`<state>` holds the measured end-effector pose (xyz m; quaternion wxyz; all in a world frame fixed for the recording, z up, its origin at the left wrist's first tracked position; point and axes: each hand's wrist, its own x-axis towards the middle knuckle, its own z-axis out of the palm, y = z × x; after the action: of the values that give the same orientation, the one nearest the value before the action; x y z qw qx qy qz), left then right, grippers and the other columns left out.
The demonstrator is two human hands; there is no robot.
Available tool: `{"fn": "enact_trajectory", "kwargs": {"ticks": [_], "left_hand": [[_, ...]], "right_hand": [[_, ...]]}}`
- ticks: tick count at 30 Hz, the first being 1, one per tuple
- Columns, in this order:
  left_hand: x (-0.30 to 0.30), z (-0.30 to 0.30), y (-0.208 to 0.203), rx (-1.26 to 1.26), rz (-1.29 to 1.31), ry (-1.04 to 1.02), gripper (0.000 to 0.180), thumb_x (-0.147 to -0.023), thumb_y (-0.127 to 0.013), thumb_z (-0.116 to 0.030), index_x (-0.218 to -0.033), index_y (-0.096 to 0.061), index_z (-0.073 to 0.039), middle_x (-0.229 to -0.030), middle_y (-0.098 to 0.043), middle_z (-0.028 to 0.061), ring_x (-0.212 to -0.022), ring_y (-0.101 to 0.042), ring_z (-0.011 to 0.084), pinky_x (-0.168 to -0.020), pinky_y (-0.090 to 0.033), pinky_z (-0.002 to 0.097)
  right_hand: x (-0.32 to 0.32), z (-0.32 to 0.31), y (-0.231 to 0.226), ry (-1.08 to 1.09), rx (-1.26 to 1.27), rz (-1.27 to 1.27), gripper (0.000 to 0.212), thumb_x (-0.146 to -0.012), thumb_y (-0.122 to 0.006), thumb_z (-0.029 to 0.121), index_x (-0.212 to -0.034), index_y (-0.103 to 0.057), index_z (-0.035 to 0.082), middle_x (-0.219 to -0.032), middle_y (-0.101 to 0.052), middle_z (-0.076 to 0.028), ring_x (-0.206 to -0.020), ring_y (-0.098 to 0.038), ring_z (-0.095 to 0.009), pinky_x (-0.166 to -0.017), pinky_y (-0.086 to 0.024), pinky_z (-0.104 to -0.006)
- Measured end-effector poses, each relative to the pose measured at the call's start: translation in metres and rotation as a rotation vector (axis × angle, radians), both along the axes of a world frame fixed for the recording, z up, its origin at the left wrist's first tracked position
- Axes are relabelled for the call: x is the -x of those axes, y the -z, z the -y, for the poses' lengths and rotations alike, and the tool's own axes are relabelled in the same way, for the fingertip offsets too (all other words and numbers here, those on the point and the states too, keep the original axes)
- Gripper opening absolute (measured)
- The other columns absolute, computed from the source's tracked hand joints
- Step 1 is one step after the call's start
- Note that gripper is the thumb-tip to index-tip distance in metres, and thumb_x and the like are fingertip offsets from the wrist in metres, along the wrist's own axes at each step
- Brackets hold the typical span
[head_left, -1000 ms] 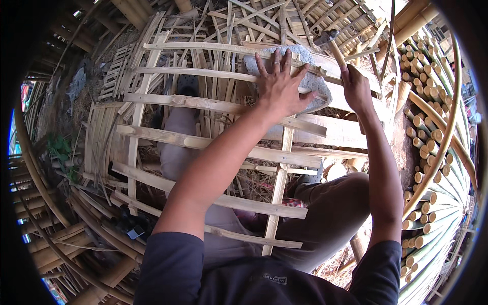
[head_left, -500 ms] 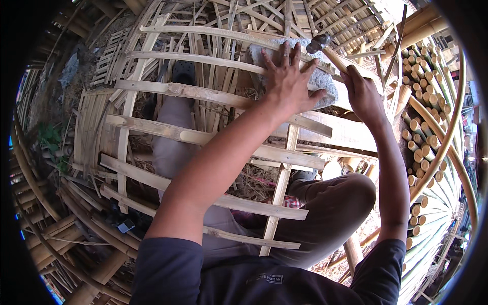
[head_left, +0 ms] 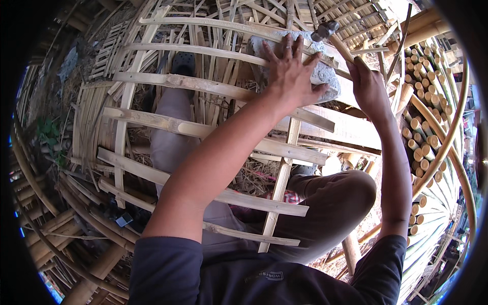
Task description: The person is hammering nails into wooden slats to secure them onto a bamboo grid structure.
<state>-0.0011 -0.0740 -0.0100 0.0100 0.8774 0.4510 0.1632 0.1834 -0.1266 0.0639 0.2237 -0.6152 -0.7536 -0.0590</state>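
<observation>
My left hand [head_left: 291, 76] lies with fingers spread over the far bamboo slats, pressing on them above a rough grey stone block [head_left: 325, 76]. My right hand [head_left: 367, 86] is closed around the wooden handle of a hammer [head_left: 341, 47]. The dark hammer head is just past the far right corner of the stone, apart from the slats as far as I can tell. Below my left arm stretches a lattice of pale bamboo slats [head_left: 152, 122], lying across two crosspieces and over my legs. Part of the lattice is hidden by that arm.
Cut bamboo poles [head_left: 424, 112] are stacked at the right, their round ends facing me. Loose bamboo strips [head_left: 203, 38] litter the ground beyond the lattice. A pale board [head_left: 351, 129] lies under its right side. Thicker bamboo poles [head_left: 81, 284] crowd the lower left.
The hammer and my right hand have shifted, with the hammer head now farther from the slats. My left hand stays spread on the stone; the lattice shows a slight shift in view.
</observation>
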Motion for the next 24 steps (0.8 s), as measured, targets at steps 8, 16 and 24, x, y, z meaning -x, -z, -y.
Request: {"fn": "enact_trajectory", "kwargs": {"ticks": [8, 16, 24], "left_hand": [[-0.002, 0.001, -0.006, 0.063, -0.073, -0.006, 0.076, -0.090, -0.032, -0.074, -0.154, -0.024, -0.034, -0.163, -0.011, 0.0150, -0.149, -0.007, 0.0395, -0.109, -0.002, 0.0774], [0.000, 0.001, 0.002, 0.002, 0.041, 0.011, 0.076, -0.089, -0.043, -0.070, -0.152, -0.034, -0.029, -0.161, -0.016, 0.0197, -0.148, -0.013, 0.0418, -0.112, -0.005, 0.0735], [-0.002, 0.003, 0.000, 0.015, 0.056, 0.006, 0.077, -0.088, -0.044, -0.071, -0.152, -0.034, -0.029, -0.161, -0.015, 0.0193, -0.149, -0.012, 0.0411, -0.113, -0.006, 0.0716]], "right_hand": [[0.005, 0.007, 0.007, -0.021, 0.052, -0.012, 0.019, -0.101, -0.052, 0.017, -0.091, -0.054, 0.001, -0.060, -0.056, -0.024, -0.057, -0.056, -0.046, -0.052, -0.041, -0.0495], [0.001, 0.014, -0.007, 0.243, 0.050, -0.278, 0.037, -0.106, -0.042, 0.026, -0.086, -0.058, 0.001, -0.055, -0.056, -0.011, -0.048, -0.057, -0.025, -0.049, -0.042, -0.0390], [-0.001, 0.003, 0.015, 0.046, 0.122, -0.175, 0.030, -0.104, -0.046, 0.021, -0.089, -0.056, -0.004, -0.062, -0.055, -0.026, -0.058, -0.055, -0.046, -0.052, -0.041, -0.0477]]}}
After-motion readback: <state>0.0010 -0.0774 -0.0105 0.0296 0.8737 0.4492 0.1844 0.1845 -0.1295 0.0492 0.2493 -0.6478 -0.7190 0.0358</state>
